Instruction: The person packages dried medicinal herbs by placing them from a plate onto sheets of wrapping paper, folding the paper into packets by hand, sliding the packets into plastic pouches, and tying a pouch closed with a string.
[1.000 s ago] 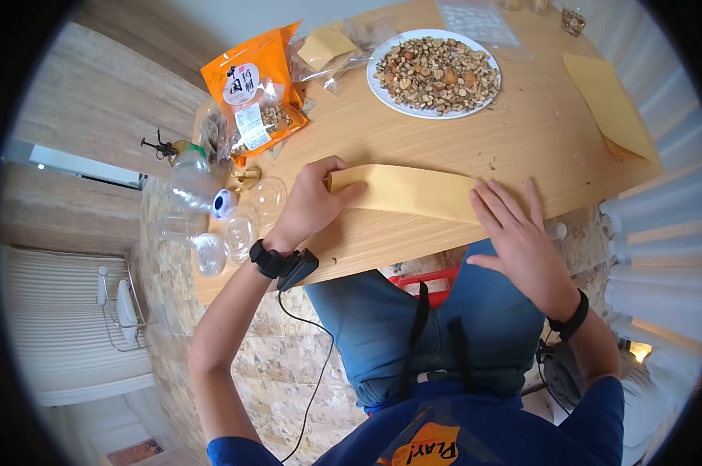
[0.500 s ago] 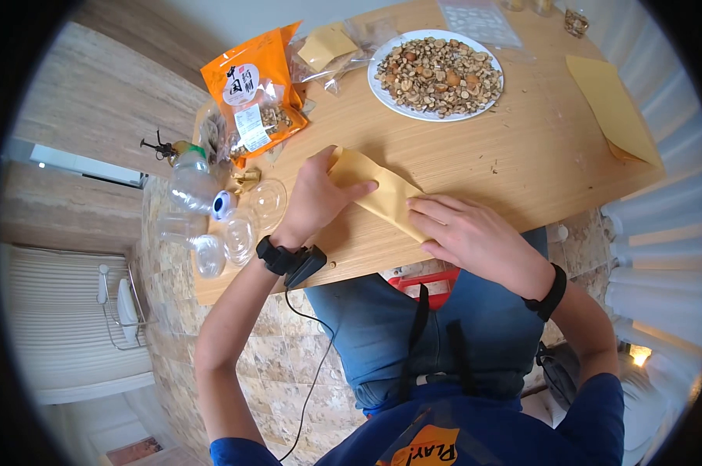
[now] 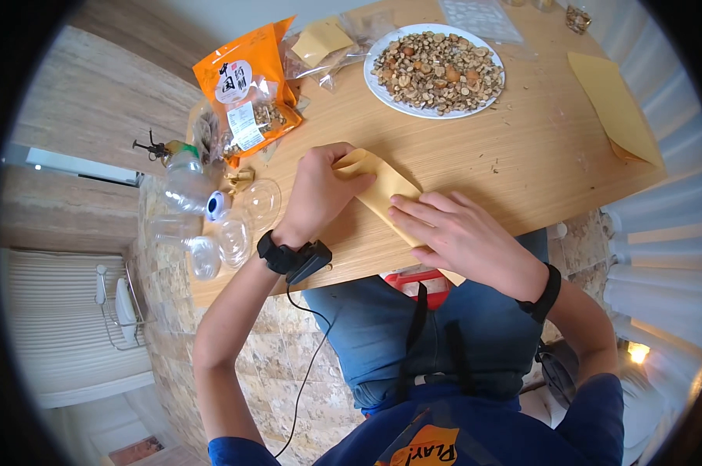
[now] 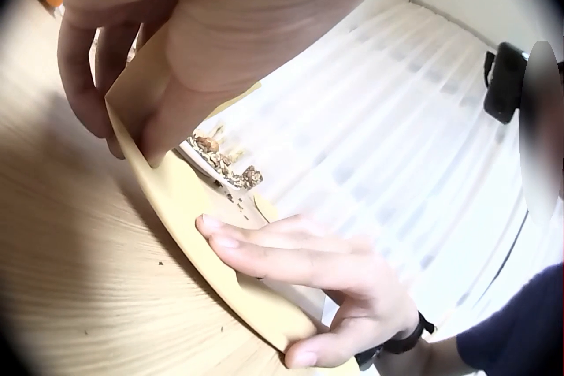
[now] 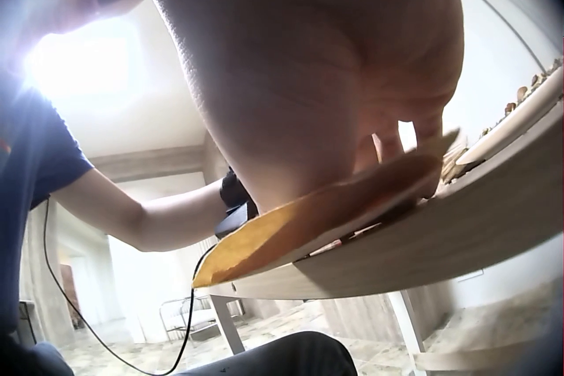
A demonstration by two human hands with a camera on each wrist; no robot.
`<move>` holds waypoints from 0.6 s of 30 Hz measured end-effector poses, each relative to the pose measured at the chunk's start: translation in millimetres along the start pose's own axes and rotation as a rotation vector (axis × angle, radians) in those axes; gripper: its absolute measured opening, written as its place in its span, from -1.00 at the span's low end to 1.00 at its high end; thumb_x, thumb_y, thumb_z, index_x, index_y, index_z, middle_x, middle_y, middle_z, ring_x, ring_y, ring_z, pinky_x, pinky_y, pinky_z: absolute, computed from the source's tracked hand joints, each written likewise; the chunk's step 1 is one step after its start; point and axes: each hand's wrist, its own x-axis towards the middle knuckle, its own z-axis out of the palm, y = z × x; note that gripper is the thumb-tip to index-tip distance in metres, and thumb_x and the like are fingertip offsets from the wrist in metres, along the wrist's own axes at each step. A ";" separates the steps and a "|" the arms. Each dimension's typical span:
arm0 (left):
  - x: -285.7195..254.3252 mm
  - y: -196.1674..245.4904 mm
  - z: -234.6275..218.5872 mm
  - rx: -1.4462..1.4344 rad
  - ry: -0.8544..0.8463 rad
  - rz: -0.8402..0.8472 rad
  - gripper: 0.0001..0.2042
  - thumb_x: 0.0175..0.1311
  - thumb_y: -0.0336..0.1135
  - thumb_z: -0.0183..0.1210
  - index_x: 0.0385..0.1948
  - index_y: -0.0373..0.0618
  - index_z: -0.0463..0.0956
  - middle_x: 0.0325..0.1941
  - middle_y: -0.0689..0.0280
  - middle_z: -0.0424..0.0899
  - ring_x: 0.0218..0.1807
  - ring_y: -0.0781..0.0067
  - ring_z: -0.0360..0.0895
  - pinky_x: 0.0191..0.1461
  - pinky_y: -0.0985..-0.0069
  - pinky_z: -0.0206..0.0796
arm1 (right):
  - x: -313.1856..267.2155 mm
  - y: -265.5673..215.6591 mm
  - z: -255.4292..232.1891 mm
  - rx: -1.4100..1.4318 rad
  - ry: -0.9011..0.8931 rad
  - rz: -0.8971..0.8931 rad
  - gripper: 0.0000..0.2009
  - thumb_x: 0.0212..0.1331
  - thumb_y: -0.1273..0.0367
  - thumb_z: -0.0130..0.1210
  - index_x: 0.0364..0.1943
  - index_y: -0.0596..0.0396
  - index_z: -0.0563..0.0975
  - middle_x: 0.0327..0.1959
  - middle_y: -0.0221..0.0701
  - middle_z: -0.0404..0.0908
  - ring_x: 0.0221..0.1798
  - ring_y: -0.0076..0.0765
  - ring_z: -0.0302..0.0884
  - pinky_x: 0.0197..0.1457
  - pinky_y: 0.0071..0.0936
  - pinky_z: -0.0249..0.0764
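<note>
A folded strip of tan kraft paper (image 3: 383, 189) lies slantwise at the table's near side, its far end bent over into a curl. My left hand (image 3: 320, 193) pinches that far end, thumb on the inner face and fingers behind it, as the left wrist view shows. Lower along the strip, the extended fingers of my right hand (image 3: 475, 245) press on its upper face, with the thumb at its near edge. A corner of paper pokes out beneath the right palm at the table edge. In the right wrist view, the paper (image 5: 264, 237) shows under the palm.
Beyond the hands stands a white plate (image 3: 374, 87) of dried slices and nuts. An orange snack bag (image 3: 246, 89) and clear plastic cups (image 3: 234, 241) are at the left. Another kraft sheet (image 3: 615, 109) lies at the right. The table edge (image 3: 351, 273) is close to my legs.
My right hand has come left and nearer the left hand. The paper strip, earlier stretched sideways between the hands, now slants toward me, its far end more curled.
</note>
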 end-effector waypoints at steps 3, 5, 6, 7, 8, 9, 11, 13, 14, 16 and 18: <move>3.2 -8.7 2.3 -0.075 -0.016 0.002 -0.82 0.32 -0.40 0.39 -0.17 -0.31 0.70 -0.30 0.35 0.79 -0.30 0.69 0.60 -0.22 0.60 0.46 | 1.2 2.0 0.4 0.024 -0.004 0.000 -0.44 0.21 0.24 0.31 0.30 0.12 0.50 0.41 -0.36 0.50 0.47 -0.27 0.37 0.48 -0.28 0.38; 4.2 -5.3 2.7 -0.115 -0.021 -0.047 -0.81 0.32 -0.40 0.38 -0.15 -0.32 0.70 -0.29 0.29 0.80 -0.28 0.63 0.63 -0.17 0.55 0.48 | 1.6 4.3 2.0 0.034 -0.005 -0.007 -0.40 0.20 0.23 0.33 0.33 0.13 0.49 0.46 -0.33 0.46 0.55 -0.21 0.31 0.53 -0.21 0.34; 3.9 -3.8 3.1 -0.153 -0.021 -0.092 -0.80 0.32 -0.40 0.37 -0.13 -0.33 0.69 -0.28 0.22 0.82 -0.26 0.56 0.67 -0.13 0.50 0.51 | 1.8 5.6 5.6 0.066 -0.024 -0.002 -0.39 0.19 0.24 0.33 0.33 0.15 0.48 0.48 -0.29 0.43 0.60 -0.19 0.24 0.59 -0.19 0.28; 3.7 -4.5 3.4 -0.153 -0.022 -0.096 -0.80 0.32 -0.40 0.37 -0.13 -0.33 0.69 -0.28 0.22 0.82 -0.26 0.56 0.67 -0.13 0.50 0.51 | 2.7 6.4 7.9 0.099 -0.041 0.001 -0.37 0.18 0.24 0.34 0.34 0.18 0.47 0.50 -0.25 0.41 0.64 -0.17 0.17 0.64 -0.17 0.23; 3.5 -5.1 3.7 -0.138 -0.018 -0.042 -0.80 0.33 -0.40 0.35 -0.12 -0.33 0.69 -0.27 0.21 0.82 -0.26 0.56 0.67 -0.13 0.49 0.51 | 3.4 6.2 8.6 0.103 -0.042 0.000 -0.37 0.18 0.24 0.34 0.34 0.18 0.47 0.50 -0.25 0.41 0.64 -0.17 0.17 0.64 -0.17 0.23; 3.7 -5.8 4.0 -0.122 -0.015 0.014 -0.80 0.35 -0.40 0.34 -0.10 -0.33 0.69 -0.27 0.19 0.82 -0.26 0.55 0.67 -0.13 0.48 0.51 | 4.0 5.9 8.9 0.122 -0.026 0.013 -0.37 0.17 0.25 0.33 0.32 0.20 0.46 0.48 -0.21 0.42 0.62 -0.14 0.22 0.64 -0.19 0.23; 3.2 -8.7 6.1 -0.089 -0.004 0.053 -0.80 0.40 -0.38 0.32 -0.09 -0.32 0.69 -0.26 0.28 0.81 -0.26 0.63 0.62 -0.15 0.52 0.48 | 2.8 3.7 10.9 0.155 -0.022 0.028 -0.38 0.17 0.25 0.31 0.31 0.23 0.45 0.46 -0.17 0.44 0.59 -0.11 0.27 0.64 -0.20 0.24; 1.8 -4.7 6.8 -0.059 0.002 0.090 -0.80 0.44 -0.36 0.30 -0.07 -0.31 0.69 -0.25 0.37 0.79 -0.27 0.72 0.56 -0.18 0.56 0.46 | 3.5 4.5 12.1 0.084 0.008 -0.006 -0.33 0.20 0.23 0.30 0.38 0.23 0.41 0.50 -0.19 0.40 0.60 -0.12 0.24 0.66 -0.22 0.21; 0.0 -1.0 6.1 0.002 -0.018 0.097 -0.79 0.45 -0.35 0.28 -0.07 -0.32 0.69 -0.30 0.32 0.78 -0.28 0.73 0.53 -0.19 0.55 0.45 | 3.7 4.7 13.2 0.096 -0.003 -0.001 -0.33 0.20 0.23 0.30 0.38 0.23 0.41 0.50 -0.19 0.40 0.60 -0.12 0.24 0.66 -0.22 0.21; -3.2 10.4 6.7 0.055 -0.046 0.096 -0.79 0.47 -0.35 0.26 -0.07 -0.33 0.69 -0.35 0.27 0.77 -0.29 0.73 0.51 -0.20 0.53 0.45 | 3.7 6.8 13.6 0.078 -0.007 -0.015 -0.31 0.22 0.22 0.27 0.42 0.21 0.37 0.52 -0.22 0.37 0.62 -0.13 0.21 0.68 -0.22 0.17; -4.9 19.5 5.1 0.157 -0.062 0.099 -0.79 0.45 -0.39 0.22 -0.05 -0.34 0.68 -0.40 0.05 0.73 -0.37 0.63 0.52 -0.22 0.48 0.44 | 5.3 5.6 13.1 0.053 -0.028 -0.019 -0.31 0.25 0.21 0.26 0.44 0.21 0.36 0.53 -0.25 0.36 0.63 -0.16 0.19 0.68 -0.23 0.15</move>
